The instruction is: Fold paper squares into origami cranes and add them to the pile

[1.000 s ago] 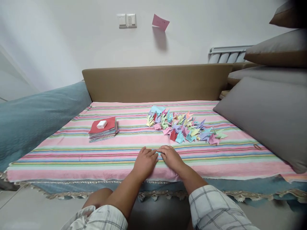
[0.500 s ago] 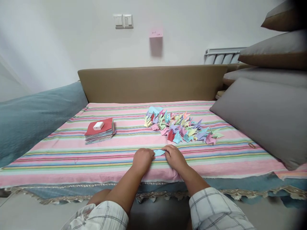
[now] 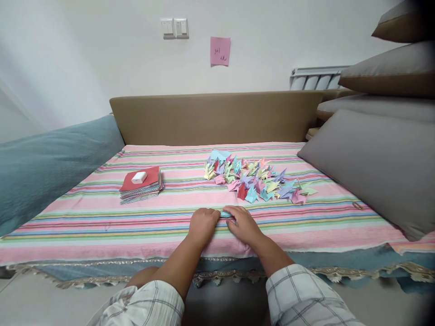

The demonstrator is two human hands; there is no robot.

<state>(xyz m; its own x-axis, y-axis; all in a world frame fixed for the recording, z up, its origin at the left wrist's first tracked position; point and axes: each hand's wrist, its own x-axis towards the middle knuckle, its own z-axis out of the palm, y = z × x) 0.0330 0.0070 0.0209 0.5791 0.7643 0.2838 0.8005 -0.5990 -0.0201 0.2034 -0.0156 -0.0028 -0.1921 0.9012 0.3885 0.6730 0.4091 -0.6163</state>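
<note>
A small light blue folded paper [image 3: 225, 214] lies on the striped cloth between my two hands, now a narrow strip partly covered by fingers. My left hand [image 3: 204, 225] is closed on its left end, fingertips pressed together. At its right end, the fingers of my right hand [image 3: 245, 225] stretch over the far edge, while the thumb stands apart below. Just beyond my hands spreads a heap of folded paper cranes [image 3: 258, 183] in pink, blue, green, yellow, purple and red. A light blue sheet [image 3: 220, 155] lies at the heap's back left.
On the left sits a stack of coloured paper [image 3: 149, 192] with a white case [image 3: 139, 177] on top. Grey cushions [image 3: 370, 163] rise on the right, a blue bolster [image 3: 57, 158] on the left. A brown backrest [image 3: 214, 120] closes the back. A small brown ring [image 3: 357, 206] lies near the cushion.
The blue paper shows as a narrower strip. My right hand's thumb has come away from its fingers, which reach farther over the paper. The pink note on the wall hangs flat instead of lifted.
</note>
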